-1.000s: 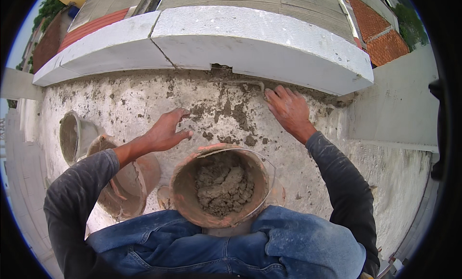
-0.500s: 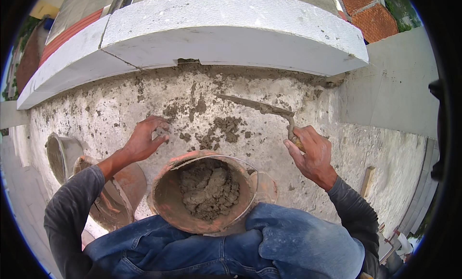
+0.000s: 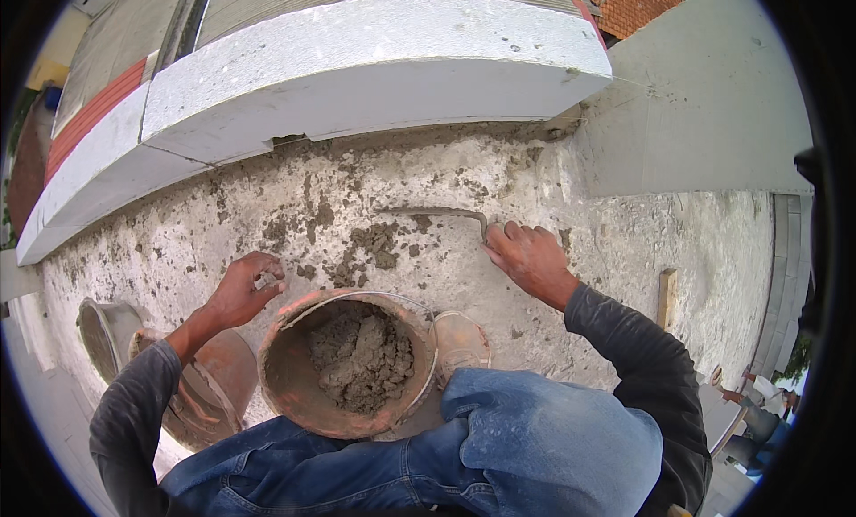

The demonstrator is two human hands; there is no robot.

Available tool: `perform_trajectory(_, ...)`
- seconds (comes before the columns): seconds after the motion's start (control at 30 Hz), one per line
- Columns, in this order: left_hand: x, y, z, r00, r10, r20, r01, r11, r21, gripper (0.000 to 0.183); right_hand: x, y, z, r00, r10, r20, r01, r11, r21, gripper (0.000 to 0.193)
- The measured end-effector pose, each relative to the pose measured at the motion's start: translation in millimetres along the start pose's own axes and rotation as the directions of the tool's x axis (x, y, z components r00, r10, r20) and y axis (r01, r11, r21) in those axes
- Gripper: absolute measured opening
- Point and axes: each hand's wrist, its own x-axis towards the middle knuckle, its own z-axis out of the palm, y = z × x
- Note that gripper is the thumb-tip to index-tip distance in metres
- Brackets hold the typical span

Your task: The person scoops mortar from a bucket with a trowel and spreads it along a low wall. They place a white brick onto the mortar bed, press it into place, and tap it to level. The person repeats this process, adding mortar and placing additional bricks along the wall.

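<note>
The right hand (image 3: pixel 532 260) is closed around the handle of a trowel (image 3: pixel 441 215), whose narrow blade lies flat on the rough concrete surface (image 3: pixel 624 276), pointing to the person's left, with scattered clumps of wet mortar (image 3: pixel 374 245) just beside it. The left hand (image 3: pixel 242 289) is loosely curled, fingers bent inward; whether it pinches a small bit of mortar cannot be told. It hovers just beside the rim of an orange bucket (image 3: pixel 294 388) partly filled with grey mortar, set between the person's knees. Judged by appearance, the trowel is stiff and light, best gripped at the handle as now; its blade is likely gritty and slick with paste. The mortar looks heavy, soft and crumbly, so it would sag off a tilted blade. Further out: a second orange bucket (image 3: pixel 214 388) and a metal pail (image 3: pixel 102 334) to the left, a white painted curved ledge (image 3: pixel 357 80) beyond, a shoe (image 3: pixel 459 339) touching the bucket.
</note>
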Motion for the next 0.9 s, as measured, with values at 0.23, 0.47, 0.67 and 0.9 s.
perform_trajectory(0.23,6.2,6.1,-1.5,0.999,0.027,-0.022,-0.025,0.993,0.114,0.050,-74.9,17.1,15.6,0.903,0.381,-0.199,-0.363,0.924,0.121,0.030)
perform_trajectory(0.47,53.4,34.4,19.1,0.993,0.117,-0.026,-0.113,0.986,0.119,0.081,-90.2,33.7,36.8,0.685,0.713,-0.146,-0.697,0.701,0.153,0.032)
perform_trajectory(0.67,90.3,63.9,44.0,0.986,0.125,0.107,-0.136,0.985,0.102,0.096,-57.4,-21.8,25.0,0.882,0.458,0.110,-0.428,0.681,0.594,0.032)
perform_trajectory(0.9,101.8,71.7,67.4,0.988,0.147,0.055,-0.148,0.989,0.018,0.091,-31.9,-71.8,23.6,0.901,0.195,0.387,-0.432,0.347,0.832,0.042)
